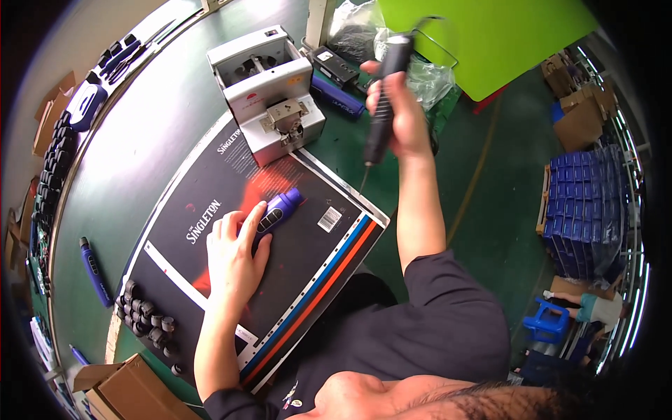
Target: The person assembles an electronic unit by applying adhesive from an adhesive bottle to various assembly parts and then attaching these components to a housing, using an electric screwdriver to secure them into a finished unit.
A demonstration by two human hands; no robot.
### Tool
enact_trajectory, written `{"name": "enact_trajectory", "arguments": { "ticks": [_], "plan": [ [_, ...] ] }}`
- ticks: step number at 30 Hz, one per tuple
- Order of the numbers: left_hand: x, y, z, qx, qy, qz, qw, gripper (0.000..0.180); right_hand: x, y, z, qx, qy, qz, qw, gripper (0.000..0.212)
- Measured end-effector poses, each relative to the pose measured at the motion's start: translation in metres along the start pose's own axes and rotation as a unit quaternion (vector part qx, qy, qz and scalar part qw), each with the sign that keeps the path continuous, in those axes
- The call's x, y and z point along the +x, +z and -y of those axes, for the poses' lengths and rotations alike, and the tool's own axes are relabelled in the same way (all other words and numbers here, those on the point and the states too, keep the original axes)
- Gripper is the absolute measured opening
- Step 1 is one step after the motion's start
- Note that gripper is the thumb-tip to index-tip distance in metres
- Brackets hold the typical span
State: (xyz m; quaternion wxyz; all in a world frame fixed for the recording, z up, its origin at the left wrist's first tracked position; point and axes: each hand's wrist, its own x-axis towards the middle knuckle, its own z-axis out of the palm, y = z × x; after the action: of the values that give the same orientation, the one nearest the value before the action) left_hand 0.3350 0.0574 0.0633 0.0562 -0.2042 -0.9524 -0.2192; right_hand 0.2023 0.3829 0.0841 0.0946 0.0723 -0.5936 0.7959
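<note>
Probably light, stiff and slick — the purple tubular plastic device (285, 206) lies before the white boxy machine (245, 101), left hand (234, 246) pinching its barrel, the surest hold — while right of it, the right hand (400, 108) grips a black cylindrical screwdriver (381, 129).

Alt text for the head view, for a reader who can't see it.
A person's right hand holds up a black powered screwdriver, bit downward, while their left hand grips a purple handheld device on a dark printed mat. A pale machine stands beyond the device; small black parts lie at the mat's left.
</note>
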Motion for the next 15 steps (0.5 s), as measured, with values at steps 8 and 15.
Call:
{"name": "enact_trajectory", "arguments": {
  "ticks": [8,15],
  "plan": [
    [-0.002,0.005,0.003,0.047,0.009,-0.038,0.998,0.057,0.012,0.095,0.103,0.274,-0.247,-0.129,0.921,0.073],
    [-0.001,0.013,0.006,0.084,0.026,-0.05,0.995,0.061,0.015,0.119,0.067,-0.03,-0.387,0.052,0.92,0.089]
  ]
}}
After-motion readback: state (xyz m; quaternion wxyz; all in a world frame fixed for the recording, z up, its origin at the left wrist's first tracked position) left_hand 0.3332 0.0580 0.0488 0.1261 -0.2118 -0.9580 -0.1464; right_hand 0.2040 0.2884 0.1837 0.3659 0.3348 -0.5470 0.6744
